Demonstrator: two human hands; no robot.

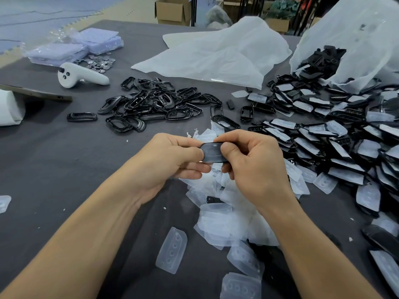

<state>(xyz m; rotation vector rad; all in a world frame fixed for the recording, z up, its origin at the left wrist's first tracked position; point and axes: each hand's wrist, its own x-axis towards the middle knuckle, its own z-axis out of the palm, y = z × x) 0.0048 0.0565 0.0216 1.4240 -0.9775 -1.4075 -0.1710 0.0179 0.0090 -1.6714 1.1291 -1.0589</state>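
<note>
Both hands hold one small black oval plastic shell [212,152] above the middle of the grey table [64,169]. My left hand [172,160] pinches its left end between thumb and fingers. My right hand [252,162] grips its right end, thumb on top. Under the hands lies a heap of translucent white rubber pads [224,216]. A pile of black open frames [155,102] sits beyond the hands. At the right spreads a large pile of black shells with white pads in them [336,145].
A white handheld controller [82,75] lies at the back left, next to a heap of small metal discs [100,61] and bagged pale blue stacks [75,47]. Crumpled white plastic bags [218,52] cover the back. Loose pads [171,250] lie near the front edge.
</note>
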